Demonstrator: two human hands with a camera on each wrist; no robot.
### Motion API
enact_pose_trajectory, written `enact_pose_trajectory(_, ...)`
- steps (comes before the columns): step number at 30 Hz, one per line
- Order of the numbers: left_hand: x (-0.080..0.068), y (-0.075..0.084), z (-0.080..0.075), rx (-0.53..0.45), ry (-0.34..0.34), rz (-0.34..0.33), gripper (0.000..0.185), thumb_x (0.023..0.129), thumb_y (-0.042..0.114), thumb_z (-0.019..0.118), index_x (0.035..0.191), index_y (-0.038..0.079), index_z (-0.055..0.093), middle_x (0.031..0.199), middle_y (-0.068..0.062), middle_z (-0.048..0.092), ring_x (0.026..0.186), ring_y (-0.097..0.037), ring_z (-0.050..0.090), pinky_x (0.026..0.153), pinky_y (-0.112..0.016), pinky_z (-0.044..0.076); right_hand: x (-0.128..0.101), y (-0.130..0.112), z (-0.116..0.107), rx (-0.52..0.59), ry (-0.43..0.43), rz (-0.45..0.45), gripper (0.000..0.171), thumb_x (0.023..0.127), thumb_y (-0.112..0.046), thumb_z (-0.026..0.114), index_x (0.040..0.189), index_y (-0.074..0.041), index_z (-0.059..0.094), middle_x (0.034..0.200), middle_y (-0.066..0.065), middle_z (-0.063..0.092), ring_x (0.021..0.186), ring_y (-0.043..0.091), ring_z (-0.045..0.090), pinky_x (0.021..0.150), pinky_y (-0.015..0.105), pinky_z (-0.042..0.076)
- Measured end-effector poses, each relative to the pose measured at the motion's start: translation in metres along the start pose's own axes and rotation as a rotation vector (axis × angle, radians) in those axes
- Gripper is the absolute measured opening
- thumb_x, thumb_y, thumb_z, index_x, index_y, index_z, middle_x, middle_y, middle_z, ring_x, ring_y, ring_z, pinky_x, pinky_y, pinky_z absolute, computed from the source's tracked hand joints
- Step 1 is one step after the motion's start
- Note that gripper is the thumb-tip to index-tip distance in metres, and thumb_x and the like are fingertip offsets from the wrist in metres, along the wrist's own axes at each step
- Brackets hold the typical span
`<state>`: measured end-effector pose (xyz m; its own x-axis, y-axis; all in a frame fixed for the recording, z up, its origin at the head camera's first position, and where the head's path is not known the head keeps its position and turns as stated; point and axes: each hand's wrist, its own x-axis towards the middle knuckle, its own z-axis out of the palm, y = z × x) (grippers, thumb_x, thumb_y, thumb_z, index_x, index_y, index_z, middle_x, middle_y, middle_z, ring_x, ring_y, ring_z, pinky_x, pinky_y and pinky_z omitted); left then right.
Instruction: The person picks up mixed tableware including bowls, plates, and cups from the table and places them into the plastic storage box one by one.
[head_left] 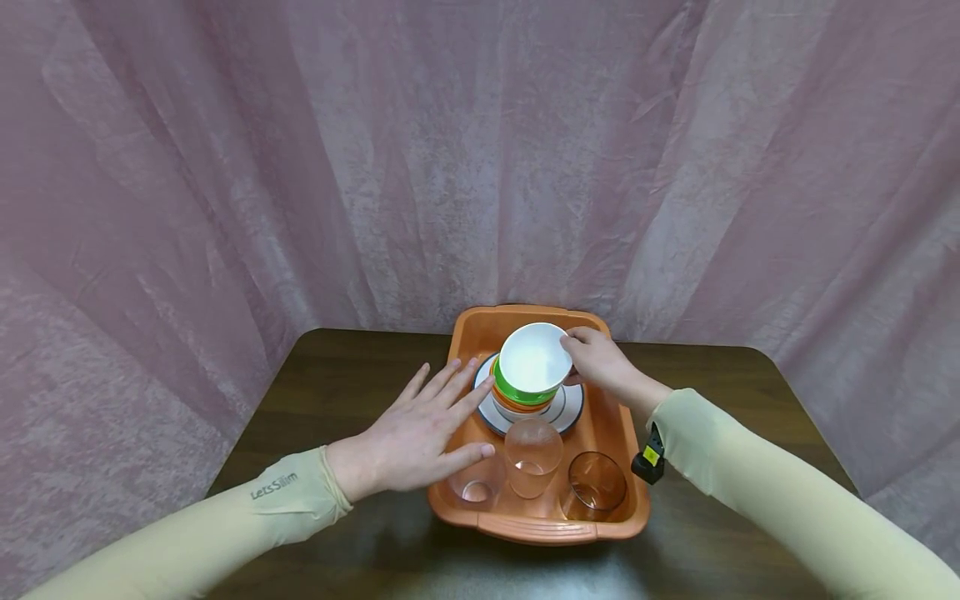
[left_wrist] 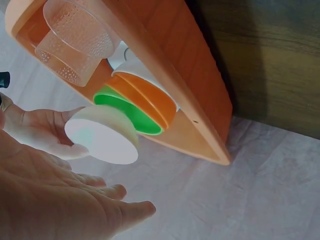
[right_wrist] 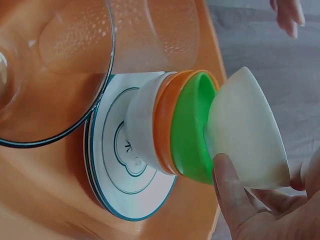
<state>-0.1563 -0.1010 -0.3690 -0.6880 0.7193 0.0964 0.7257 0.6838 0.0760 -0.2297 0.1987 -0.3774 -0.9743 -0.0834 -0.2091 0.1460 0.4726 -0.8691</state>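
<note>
My right hand (head_left: pixel 603 364) grips a white bowl (head_left: pixel 535 357) at its right rim, thumb on the one side and fingers on the other. The bowl is tilted, just over a green bowl (right_wrist: pixel 187 135). Beneath the green one, orange bowls (left_wrist: pixel 145 95) and another white bowl (right_wrist: pixel 142 120) are nested in a stack. This stack stands on white plates (right_wrist: pixel 107 175) with blue-green rims, inside an orange basin (head_left: pixel 551 533). With fingers spread and nothing in it, my left hand (head_left: pixel 412 433) hovers over the basin's left side, near the stack.
At the basin's near end stand a clear tumbler (head_left: pixel 532 458), a second clear tumbler (head_left: pixel 474 482) by my left thumb, and a dark-rimmed glass (head_left: pixel 596 483). A dark wooden table (head_left: pixel 352 375) carries the basin. Behind it hangs a pink curtain (head_left: pixel 480 167).
</note>
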Motion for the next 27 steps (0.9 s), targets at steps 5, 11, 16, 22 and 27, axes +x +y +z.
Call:
enact_pose_trajectory(5, 0.0, 0.0, 0.002, -0.008, -0.009, 0.002, 0.085, 0.1, 0.075, 0.028, 0.165, 0.021, 0.02, 0.171, -0.004, 0.002, 0.156, -0.029, 0.007, 0.123, -0.058, 0.005, 0.004, 0.001, 0.006, -0.093, 0.005, -0.023, 0.046, 0.111, -0.023, 0.038, 0.144, 0.008, 0.047, 0.13, 0.027, 0.059, 0.095, 0.03, 0.069, 0.078, 0.04, 0.061)
enact_pose_trajectory(11, 0.0, -0.001, 0.003, -0.011, -0.015, 0.001, 0.085, 0.1, 0.075, 0.029, 0.165, 0.021, 0.019, 0.171, -0.005, 0.003, 0.156, -0.029, 0.007, 0.123, -0.058, 0.005, 0.007, 0.002, 0.01, -0.158, 0.016, -0.04, 0.045, 0.111, -0.024, 0.037, 0.138, 0.007, 0.054, 0.124, 0.023, 0.063, 0.088, 0.025, 0.069, 0.071, 0.034, 0.061)
enact_pose_trajectory(16, -0.001, -0.001, 0.004, -0.016, -0.029, 0.001, 0.086, 0.1, 0.075, 0.027, 0.165, 0.021, 0.018, 0.171, -0.006, 0.003, 0.156, -0.028, 0.006, 0.123, -0.056, 0.003, 0.008, 0.003, 0.011, -0.203, 0.025, -0.035, 0.045, 0.111, -0.025, 0.037, 0.138, 0.005, 0.055, 0.123, 0.022, 0.063, 0.088, 0.028, 0.068, 0.07, 0.035, 0.06)
enact_pose_trajectory(22, -0.001, -0.002, 0.005, -0.017, -0.026, 0.005, 0.086, 0.1, 0.075, 0.028, 0.165, 0.02, 0.021, 0.171, -0.007, 0.005, 0.156, -0.028, 0.006, 0.123, -0.057, 0.004, 0.011, 0.007, 0.013, -0.246, 0.049, -0.015, 0.044, 0.109, -0.028, 0.041, 0.141, 0.0, 0.05, 0.132, 0.019, 0.058, 0.082, 0.029, 0.066, 0.069, 0.039, 0.057)
enact_pose_trajectory(27, -0.001, -0.002, 0.005, -0.024, -0.028, 0.004, 0.086, 0.1, 0.075, 0.029, 0.165, 0.019, 0.021, 0.171, -0.007, 0.005, 0.156, -0.028, 0.007, 0.123, -0.057, 0.004, 0.012, 0.011, 0.014, -0.289, 0.056, -0.041, 0.041, 0.109, -0.026, 0.043, 0.139, 0.0, 0.054, 0.115, 0.017, 0.064, 0.072, 0.023, 0.061, 0.062, 0.034, 0.053)
